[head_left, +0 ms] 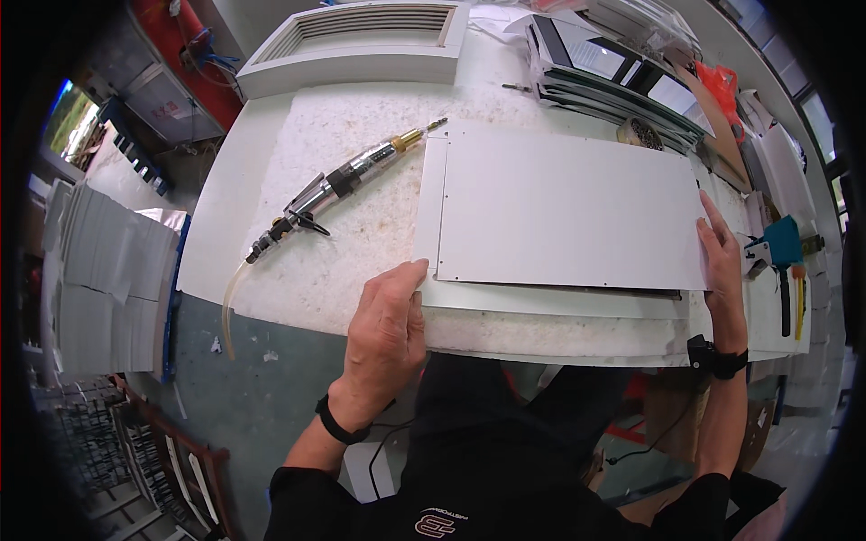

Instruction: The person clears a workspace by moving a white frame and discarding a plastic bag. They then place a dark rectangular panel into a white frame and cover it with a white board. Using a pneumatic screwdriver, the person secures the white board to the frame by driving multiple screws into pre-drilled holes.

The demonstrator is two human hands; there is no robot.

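Note:
A flat white panel [564, 212] with small holes along its edges lies over a white frame [577, 299], which shows along the left and front. My left hand [388, 316] is at the frame's front left corner, its fingers curled and closed on that edge. At the opposite side, my right hand [719, 257] grips the panel's right edge, with some fingers hidden behind it. A metal air screwdriver [347, 180] lies on the table to the left, its bit pointing toward the panel's far left corner and a clear hose [229, 311] trailing off the front edge.
The white worktable [262, 279] carries a white louvred frame [361, 54] at the back left. Stacked dark-edged panels [622, 81] stand at the back right, beside a round tub of small parts [640, 133]. A teal tool [781, 242] lies far right. Stacked white sheets [113, 279] stand left.

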